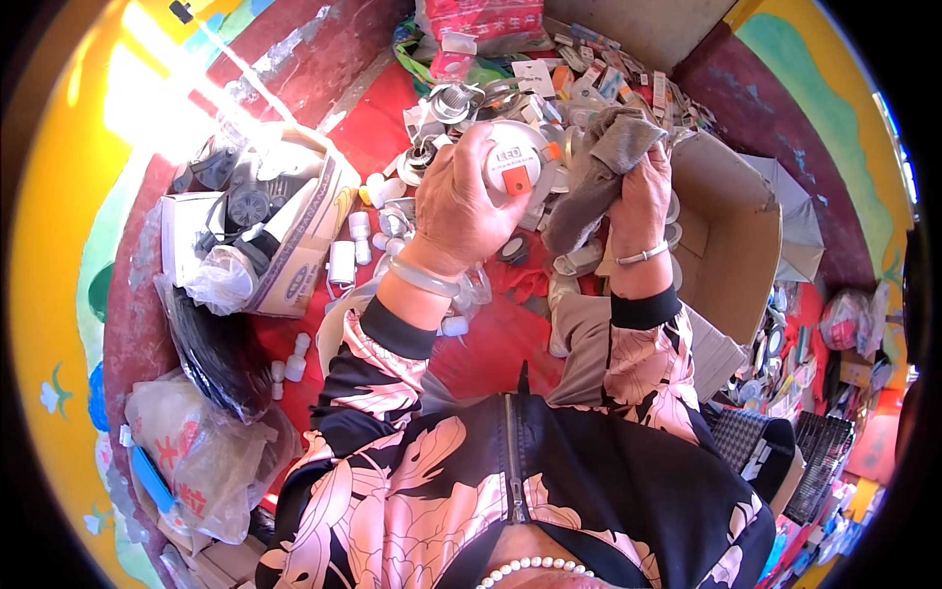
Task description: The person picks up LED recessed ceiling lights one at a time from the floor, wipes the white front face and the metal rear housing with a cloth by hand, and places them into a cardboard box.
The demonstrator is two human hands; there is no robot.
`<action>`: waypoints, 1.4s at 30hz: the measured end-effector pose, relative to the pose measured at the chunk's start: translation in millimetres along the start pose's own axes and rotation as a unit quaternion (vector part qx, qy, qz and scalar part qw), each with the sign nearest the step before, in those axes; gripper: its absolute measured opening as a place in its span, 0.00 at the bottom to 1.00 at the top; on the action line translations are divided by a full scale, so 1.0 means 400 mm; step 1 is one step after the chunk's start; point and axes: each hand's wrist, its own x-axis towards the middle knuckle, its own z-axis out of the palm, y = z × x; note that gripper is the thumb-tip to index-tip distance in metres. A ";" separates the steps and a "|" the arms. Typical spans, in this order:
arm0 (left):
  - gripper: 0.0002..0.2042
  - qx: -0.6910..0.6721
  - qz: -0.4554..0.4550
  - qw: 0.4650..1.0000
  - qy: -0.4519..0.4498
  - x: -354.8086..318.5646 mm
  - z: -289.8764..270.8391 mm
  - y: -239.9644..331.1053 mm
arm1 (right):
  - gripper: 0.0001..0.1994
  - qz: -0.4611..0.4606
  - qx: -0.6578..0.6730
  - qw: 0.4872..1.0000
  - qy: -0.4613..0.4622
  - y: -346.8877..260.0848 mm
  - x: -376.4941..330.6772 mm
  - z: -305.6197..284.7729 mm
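My left hand [456, 204] is closed round a flat, round white light fitting [507, 155], its printed back turned up. A square orange piece sits on that back, and a smaller orange bit shows at its edge. Beside it, my right hand [644, 196] grips a folded grey-brown cloth [596, 175] that hangs down towards the left, close to the fitting. Whether cloth and fitting touch I cannot tell. Beneath both hands spreads a red ground sheet [505, 329], with a metal-rimmed spotlight [453, 102] and several other lamp parts beyond my left hand.
To the left stands a carton [309, 221] of dark and white parts, with a black plastic bag [211, 344] and a whitish plastic bag [196, 452] nearer me. An open cardboard box [731, 216] is at the right. Several small packages [608, 83] are heaped at the back.
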 end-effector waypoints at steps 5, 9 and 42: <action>0.34 -0.006 0.032 0.999 -0.023 0.004 -0.005 0.014 | 0.12 -0.027 -0.168 0.966 -0.194 0.017 -0.069 0.064; 0.35 -0.017 0.059 0.997 -0.036 -0.015 0.016 -0.001 | 0.12 -0.205 -0.477 0.838 -0.169 0.050 -0.095 0.110; 0.13 -0.627 -0.492 0.604 0.023 -0.012 0.020 -0.054 | 0.23 -0.010 -0.167 0.951 -0.259 0.000 0.057 0.018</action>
